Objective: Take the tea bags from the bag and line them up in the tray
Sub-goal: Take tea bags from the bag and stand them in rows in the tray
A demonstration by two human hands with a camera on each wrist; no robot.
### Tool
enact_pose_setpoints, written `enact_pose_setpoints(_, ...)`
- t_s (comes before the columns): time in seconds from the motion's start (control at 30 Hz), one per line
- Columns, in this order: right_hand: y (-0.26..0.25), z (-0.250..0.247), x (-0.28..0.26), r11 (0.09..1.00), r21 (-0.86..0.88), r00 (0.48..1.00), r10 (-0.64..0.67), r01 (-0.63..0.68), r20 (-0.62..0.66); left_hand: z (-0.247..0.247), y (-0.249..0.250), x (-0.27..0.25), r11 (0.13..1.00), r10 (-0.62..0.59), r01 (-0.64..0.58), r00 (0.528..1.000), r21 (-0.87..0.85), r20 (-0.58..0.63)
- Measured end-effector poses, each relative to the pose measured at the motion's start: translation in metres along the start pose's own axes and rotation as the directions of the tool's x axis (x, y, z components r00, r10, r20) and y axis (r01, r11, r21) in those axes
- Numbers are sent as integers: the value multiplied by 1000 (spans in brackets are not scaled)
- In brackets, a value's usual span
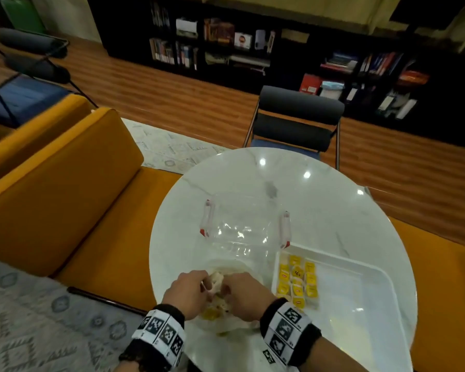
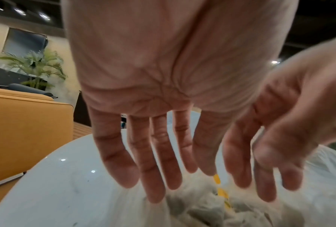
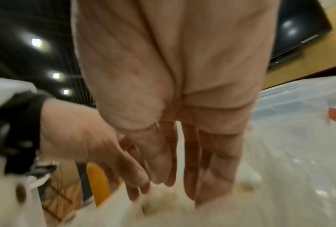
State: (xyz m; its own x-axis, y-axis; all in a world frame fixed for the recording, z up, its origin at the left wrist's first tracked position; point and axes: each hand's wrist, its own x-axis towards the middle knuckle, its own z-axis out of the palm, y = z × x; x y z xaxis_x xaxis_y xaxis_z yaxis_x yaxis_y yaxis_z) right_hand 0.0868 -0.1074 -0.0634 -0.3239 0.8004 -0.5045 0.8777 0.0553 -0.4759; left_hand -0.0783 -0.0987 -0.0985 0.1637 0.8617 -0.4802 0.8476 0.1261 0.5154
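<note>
At the near edge of the round white worktop [image 1: 253,183], both hands meet over the thin plastic bag [image 1: 234,324] that holds the tea bags [image 2: 200,210]. From the head view the left hand [image 1: 189,292] and right hand [image 1: 243,294] sit knuckle to knuckle with something pale bunched between them, but what it is stays unclear. The wrist views show the left hand's fingers [image 2: 153,161] nearly straight and spread, tips at the bag's mouth, and the right hand's fingers [image 3: 211,161] also long and extended, reaching into the pale contents; neither view shows them closed round anything. To the right, just beside the bag, the white tray [image 1: 360,304] carries rows of yellow-tagged tea bags [image 1: 297,281] at its left end. Behind the bag lies a clear plastic lid with red clips [image 1: 242,226].
</note>
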Motion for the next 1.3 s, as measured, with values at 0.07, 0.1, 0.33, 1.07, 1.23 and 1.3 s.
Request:
enact_pose_setpoints(0.07,5,11,1,991,-117,997,69,-64,34,1,-7,-2,999,19,-21,999,48,29)
enact_pose_setpoints(0.1,8,14,1,984,-158,996,83,-78,26,2,-9,-3,996,34,-38,998,86,51)
enact_pose_setpoints(0.33,9,30,9,958,-280,998,59,-60,-12,22,-13,-6,946,110,-147,984,289,140)
enact_pose_setpoints(1.07,26,43,27,985,-163,997,55,-64,-61,31,-40,2,970,211,-222,971,96,113)
enact_pose_setpoints(1.23,32,31,27,995,9,988,104,-104,-115,16,-45,11,974,222,-217,973,-69,70)
enact_pose_setpoints(1.3,34,26,24,992,83,984,106,-95,-140,11,-43,13,965,242,-234,968,-121,57)
